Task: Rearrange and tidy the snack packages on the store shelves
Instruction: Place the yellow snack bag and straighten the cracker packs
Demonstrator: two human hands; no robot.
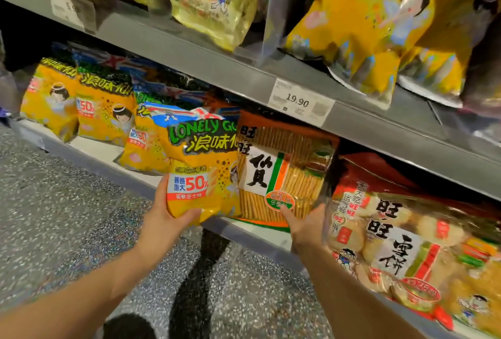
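A yellow Lonely God snack bag (pixel 202 165) stands at the front edge of the bottom shelf (pixel 252 233); my left hand (pixel 165 219) grips its lower left corner from below. Right beside it is a brown rice-cracker pack (pixel 284 173) with a white label. My right hand (pixel 306 227) touches that pack's lower right corner, thumb on its front, the other fingers hidden behind it. More yellow bags (pixel 103 111) stand in a row to the left on the same shelf.
A large clear pack of round rice crackers (pixel 401 246) leans at the right. The upper shelf (pixel 217 65) carries yellow bags (pixel 360 29) and a 19.90 price tag (pixel 299 101). Speckled grey floor (pixel 67 216) lies below.
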